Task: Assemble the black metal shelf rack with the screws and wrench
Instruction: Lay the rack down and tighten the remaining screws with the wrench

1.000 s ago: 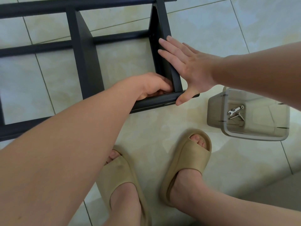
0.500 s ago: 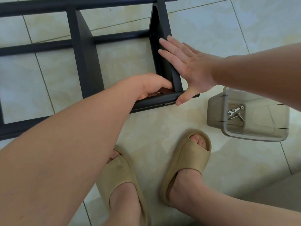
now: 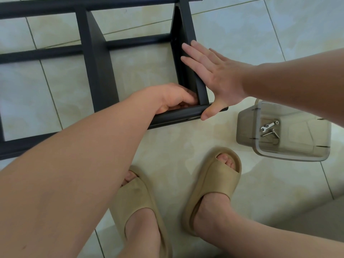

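Pressing flat against the end upright (image 3: 186,25) of the black rack (image 3: 98,75), the right hand (image 3: 217,79) lay with fingers straight and together, thumb down on the lower rail (image 3: 176,115). The left hand (image 3: 173,98) curled its fingers into the inner corner just beside it — whether it pinched anything could not be told. The rack lay on the tiled floor (image 3: 251,30) across the upper left and centre. At right stood a clear container (image 3: 260,151) — wrench (image 3: 267,126) and screws (image 3: 268,133) inside.

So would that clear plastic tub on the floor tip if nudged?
Probably slides rather than tips: the clear plastic tub sits low and wide on smooth floor tile. It looks light, holding little beyond a small silver wrench and silver screws, which would likely rattle.
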Available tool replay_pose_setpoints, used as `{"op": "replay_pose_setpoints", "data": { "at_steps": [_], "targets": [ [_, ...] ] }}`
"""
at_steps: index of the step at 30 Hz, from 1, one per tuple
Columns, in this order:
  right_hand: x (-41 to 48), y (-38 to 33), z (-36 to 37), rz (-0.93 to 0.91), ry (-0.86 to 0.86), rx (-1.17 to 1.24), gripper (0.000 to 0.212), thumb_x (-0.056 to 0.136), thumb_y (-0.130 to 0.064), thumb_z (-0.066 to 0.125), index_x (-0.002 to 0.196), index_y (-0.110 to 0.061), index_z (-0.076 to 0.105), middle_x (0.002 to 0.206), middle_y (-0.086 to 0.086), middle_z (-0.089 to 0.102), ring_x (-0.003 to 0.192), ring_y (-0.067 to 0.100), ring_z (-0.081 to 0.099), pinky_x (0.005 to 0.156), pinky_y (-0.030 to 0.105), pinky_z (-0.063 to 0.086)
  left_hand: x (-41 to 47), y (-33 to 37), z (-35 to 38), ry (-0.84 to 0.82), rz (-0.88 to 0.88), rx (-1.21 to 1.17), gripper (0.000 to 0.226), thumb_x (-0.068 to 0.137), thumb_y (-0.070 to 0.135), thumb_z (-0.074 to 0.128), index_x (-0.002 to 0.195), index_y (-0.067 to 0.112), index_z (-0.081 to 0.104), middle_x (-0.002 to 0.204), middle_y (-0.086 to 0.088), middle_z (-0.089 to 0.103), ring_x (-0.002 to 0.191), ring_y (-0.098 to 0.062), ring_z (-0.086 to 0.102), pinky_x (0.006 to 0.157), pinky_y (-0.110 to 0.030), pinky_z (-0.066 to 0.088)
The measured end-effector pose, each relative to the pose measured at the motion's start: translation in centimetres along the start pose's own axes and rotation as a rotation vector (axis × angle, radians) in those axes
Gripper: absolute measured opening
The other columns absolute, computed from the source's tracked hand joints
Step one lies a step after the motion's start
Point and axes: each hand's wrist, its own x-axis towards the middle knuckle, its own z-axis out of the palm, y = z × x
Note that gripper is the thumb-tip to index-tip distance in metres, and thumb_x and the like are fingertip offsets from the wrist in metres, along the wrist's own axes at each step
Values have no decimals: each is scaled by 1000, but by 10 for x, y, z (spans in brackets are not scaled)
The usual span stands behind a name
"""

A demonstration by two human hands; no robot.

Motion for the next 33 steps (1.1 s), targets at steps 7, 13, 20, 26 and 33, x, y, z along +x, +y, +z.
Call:
{"op": "replay_pose_setpoints", "data": {
  "at_steps": [7,13,20,26,33],
  "targets": [
    [0,0,0,0,6,-4,150,49,-105,35,156,-18,-24,161,-1,-37,141,14,-42,124,47,-7,-4,1,0,-25,-10,-14,23,91,-5,56,97,11,72,94,-12,70,89,-24,65,88,-36,54],
    [0,0,1,-3,13,-7,150,48,-105,34,157,-18,-23,161,0,-36,142,14,-42,124,47,-7,-3,4,4,-2,-81,-38,22,94,11,56,111,7,69,104,-14,69,91,-29,64,84,-39,54],
    [0,1,2,2,14,-1,151,47,-104,35,157,-17,-21,162,0,-35,145,16,-39,124,47,-6,-2,3,3,22,-17,37,12,91,5,59,99,5,69,86,-15,65,80,-27,62,80,-37,55],
    [1,1,1,-1,11,3,150,48,-104,37,157,-18,-22,161,1,-36,146,17,-37,125,49,-4,-2,1,1,-7,-2,-13,17,93,-1,58,91,11,70,80,-7,68,77,-19,64,77,-30,55],
    [0,0,0,-1,9,7,150,48,-103,36,157,-18,-22,161,-1,-37,145,16,-38,125,48,-5,-1,1,0,-44,-3,-51,22,91,-6,56,94,10,72,93,-11,70,90,-24,66,93,-37,54]
  ]
}}
